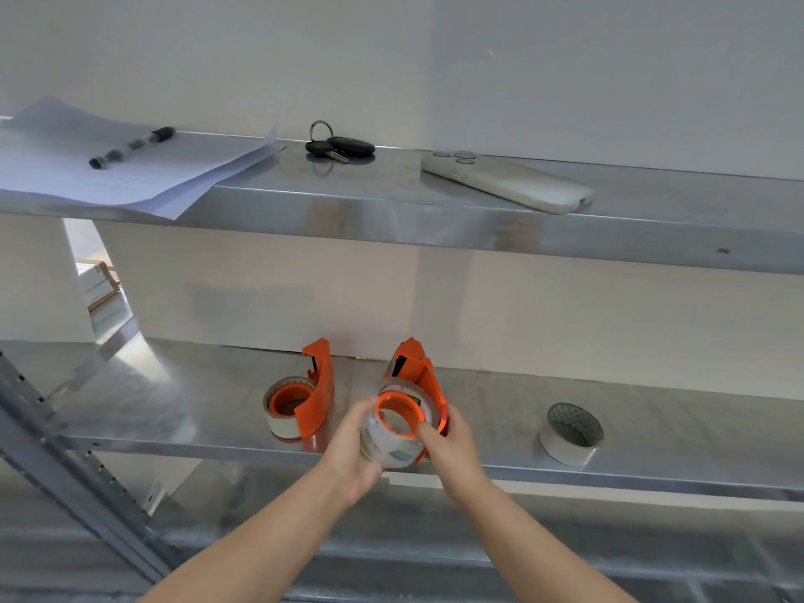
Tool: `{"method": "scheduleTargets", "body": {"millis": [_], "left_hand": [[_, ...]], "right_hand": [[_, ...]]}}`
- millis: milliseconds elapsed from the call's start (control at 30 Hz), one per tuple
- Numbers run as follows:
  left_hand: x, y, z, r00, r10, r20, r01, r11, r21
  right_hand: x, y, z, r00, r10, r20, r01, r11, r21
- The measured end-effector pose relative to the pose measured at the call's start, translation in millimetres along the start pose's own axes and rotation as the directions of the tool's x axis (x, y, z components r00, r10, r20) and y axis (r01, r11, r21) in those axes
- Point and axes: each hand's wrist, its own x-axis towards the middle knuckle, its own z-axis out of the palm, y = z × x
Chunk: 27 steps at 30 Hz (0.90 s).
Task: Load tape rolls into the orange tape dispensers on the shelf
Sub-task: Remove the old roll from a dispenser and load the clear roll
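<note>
Two orange tape dispensers stand on the middle metal shelf. The left dispenser has a white tape roll on its orange hub. The right dispenser carries a clear tape roll around its orange hub, at the shelf's front edge. My left hand grips that clear roll from the left. My right hand grips the roll and the dispenser from the right, thumb on the roll's front. A loose white tape roll lies on the shelf further right.
The upper shelf holds paper sheets with a black pen, car keys and a beige phone. A perforated shelf upright runs at lower left. A white wall stands behind.
</note>
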Motion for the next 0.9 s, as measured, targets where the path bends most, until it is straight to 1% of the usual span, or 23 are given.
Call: {"method": "scheduleTargets", "body": {"millis": [33,100,200,233,300,367,433,533,667,700,800,833,900], "left_hand": [[4.1,0.9,-0.4,0.999,-0.019,-0.027,0.02,0.998,0.059],[15.0,2.8,-0.7,0.991,-0.035,-0.132,0.064,0.974,0.215],[26.5,8.2,4.5,0.956,-0.05,-0.291,0.172,0.894,0.414],[29.4,10.4,5.6,0.947,-0.056,-0.316,0.209,0.855,0.475],[36.4,13.9,4.7,0.942,-0.086,-0.324,0.264,0.787,0.557],[44.3,15.5,2.9,0.939,-0.124,-0.321,0.297,0.765,0.572],[51.3,15.2,0.9,0.939,-0.117,-0.323,0.299,0.743,0.6],[59.7,13.5,-1.1,0.936,-0.057,-0.347,0.288,0.691,0.664],[70.1,10.6,-9.9,0.945,0.053,-0.323,0.231,0.591,0.773],[71.1,9.6,-12.2,0.946,0.058,-0.318,0.224,0.591,0.775],[72.9,3.0,-17.8,0.95,0.059,-0.307,0.196,0.653,0.732],[73.6,0.6,-19.0,0.949,0.067,-0.307,0.189,0.658,0.729],[75.3,-2.6,-21.2,0.943,0.086,-0.322,0.197,0.637,0.746]], "right_hand": [[4.8,1.5,-0.2,1.0,-0.006,-0.02,0.006,1.0,-0.024],[15.3,5.2,-0.5,0.999,-0.017,-0.042,0.014,0.997,-0.073],[27.8,13.0,-2.5,0.998,-0.011,-0.065,0.002,0.991,-0.131],[31.1,15.9,-3.5,0.998,-0.01,-0.068,-0.001,0.989,-0.15],[37.1,21.7,-5.4,0.998,-0.003,-0.067,-0.01,0.98,-0.201],[42.3,27.4,-6.9,0.997,0.002,-0.073,-0.02,0.967,-0.254],[46.5,31.4,-7.4,0.997,0.005,-0.074,-0.025,0.96,-0.279],[53.7,35.0,-8.5,0.998,0.02,-0.058,-0.036,0.95,-0.309],[58.0,39.7,-8.8,0.998,0.045,-0.054,-0.06,0.944,-0.323],[57.6,41.0,-8.1,0.997,0.046,-0.057,-0.062,0.944,-0.324],[57.1,45.9,-7.2,0.997,0.044,-0.063,-0.062,0.944,-0.325],[57.0,47.0,-7.3,0.997,0.048,-0.056,-0.064,0.943,-0.328],[56.6,48.4,-7.3,0.998,0.06,-0.035,-0.069,0.938,-0.34]]}}
